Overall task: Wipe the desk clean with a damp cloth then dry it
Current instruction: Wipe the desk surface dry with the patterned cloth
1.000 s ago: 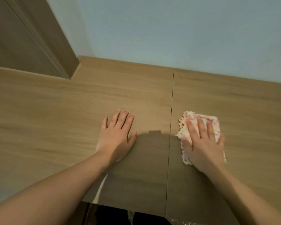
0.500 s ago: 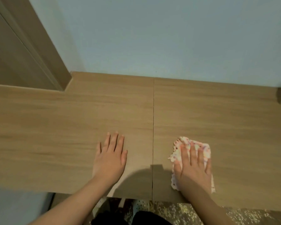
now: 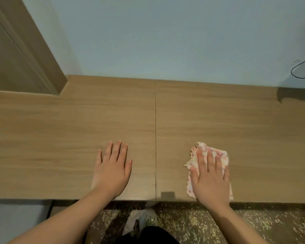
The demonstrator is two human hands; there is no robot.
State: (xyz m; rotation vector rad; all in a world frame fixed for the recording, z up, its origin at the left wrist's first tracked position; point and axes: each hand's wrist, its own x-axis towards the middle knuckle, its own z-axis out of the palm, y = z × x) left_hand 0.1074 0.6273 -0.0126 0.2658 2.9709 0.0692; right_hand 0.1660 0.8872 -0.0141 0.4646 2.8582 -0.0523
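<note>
Both hands have slid toward the near edge. My right hand [image 3: 210,180] presses the white, pink-speckled cloth [image 3: 217,154] onto the light wooden surface [image 3: 60,129], fingers straight. My left hand [image 3: 111,173] rests flat, fingers straight too. I judge wiping underway and drying still left.

Crumpled pink-speckled cloth [image 3: 205,147] lies on the wooden desk [image 3: 60,138] near its front edge.

Hands: two, left hand [image 3: 111,173] and right hand [image 3: 211,180], both near. Cloth [image 3: 218,154]: one, near right. Desk [image 3: 60,129]: one, top in two panels, one seam [image 3: 155,120]. Cable [image 3: 301,71]: one, far right. Shoe [image 3: 148,219]: one, below the near edge.
</note>
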